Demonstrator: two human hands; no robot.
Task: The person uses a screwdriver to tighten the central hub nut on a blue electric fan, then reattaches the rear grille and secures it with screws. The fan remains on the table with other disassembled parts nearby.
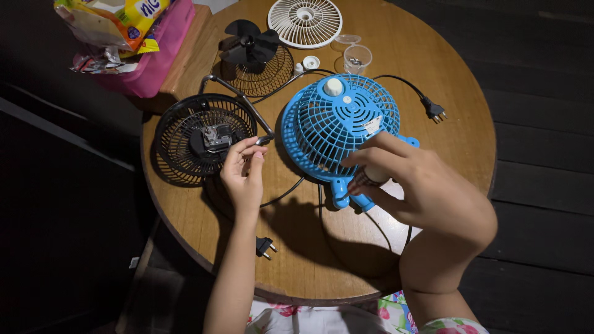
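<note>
The right hand grips a screwdriver by its pale handle, tip down at the base of the blue plastic fan, which lies grille-up near the middle of the round wooden table. The left hand is pinched narrow around something small I cannot make out, just beside the black wire-cage fan with its bare motor showing. A slip seems the likeliest trouble: the glossy plastic could let the tip skate toward the fingers, or the unbraced fan could rotate. The 2 loose plugs and trailing cords could snag a wrist. The small clear cup near the white ribbed grille looks light and easily tipped.
</note>
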